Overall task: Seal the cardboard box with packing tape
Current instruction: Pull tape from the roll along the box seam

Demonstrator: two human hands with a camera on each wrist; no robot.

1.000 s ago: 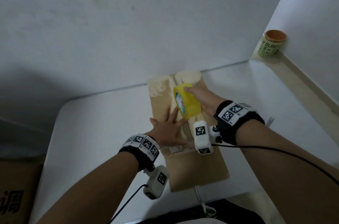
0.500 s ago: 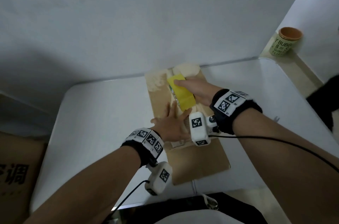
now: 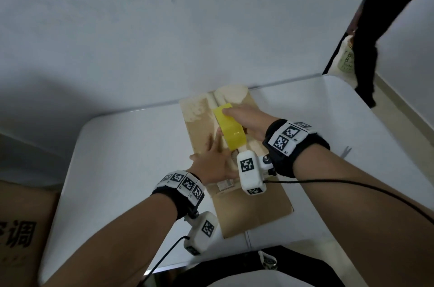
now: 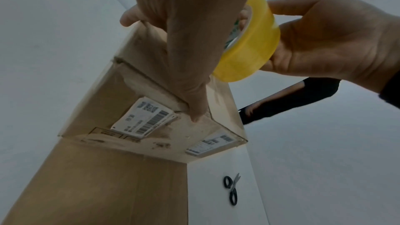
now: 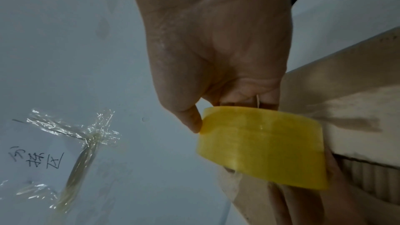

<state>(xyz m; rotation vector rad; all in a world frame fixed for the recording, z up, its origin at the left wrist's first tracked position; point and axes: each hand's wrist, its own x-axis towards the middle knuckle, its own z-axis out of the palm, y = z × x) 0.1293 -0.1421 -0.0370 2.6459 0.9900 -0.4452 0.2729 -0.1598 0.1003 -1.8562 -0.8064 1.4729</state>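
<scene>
A tall brown cardboard box stands on the white table, its flaps closed along a centre seam. My right hand grips a yellow roll of packing tape over the seam toward the far end of the top. My left hand lies flat with straight fingers on the left flap, just behind the roll. In the left wrist view the left hand's fingers press the box top while the tape roll sits beside them. The right wrist view shows the tape roll held in my fingers.
Black scissors lie on the table to the right of the box. A person in dark clothing stands at the far right corner. Another cardboard box sits on the floor at left. Crumpled clear tape sticks to the wall.
My right hand has turned the yellow roll so its band now faces up, keeping it over the far half of the seam. The left hand stays pressed on the flap. A dark-clothed person entered at right.
</scene>
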